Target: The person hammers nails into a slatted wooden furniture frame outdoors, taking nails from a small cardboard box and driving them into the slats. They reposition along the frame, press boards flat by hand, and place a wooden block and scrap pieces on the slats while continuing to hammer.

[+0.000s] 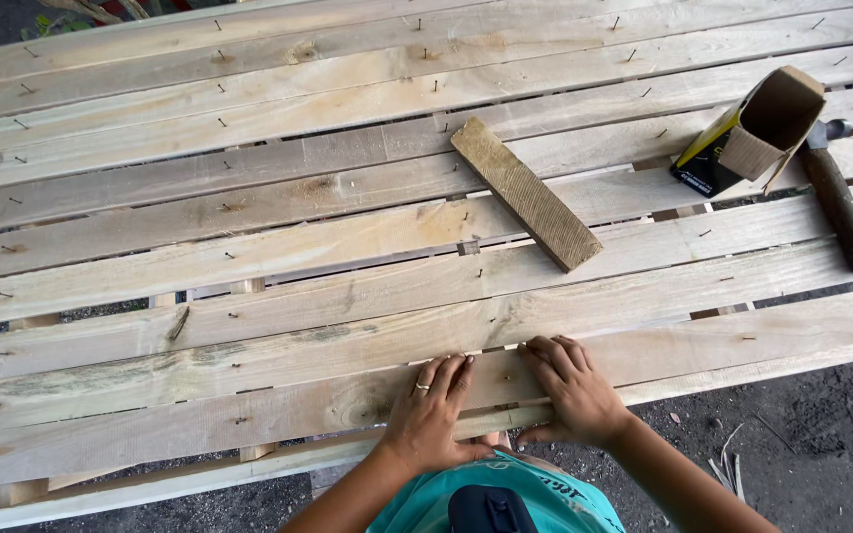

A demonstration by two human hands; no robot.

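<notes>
My left hand (pixel 428 413) lies flat, fingers together, on a pale wooden slat (pixel 199 419) near the front edge of a slatted wooden panel. A ring shows on one finger. My right hand (pixel 573 390) rests beside it on the same slat, fingers spread over its far edge and thumb hooked under the near edge. Neither hand holds a loose object. Partly driven nails (pixel 239 420) stick up from the slats.
A short rough wood block (pixel 526 193) lies diagonally across the middle slats. At the right, an open cardboard box (pixel 754 133) lies on its side next to a hammer (pixel 841 202). Dark ground with debris (pixel 802 434) shows below the panel.
</notes>
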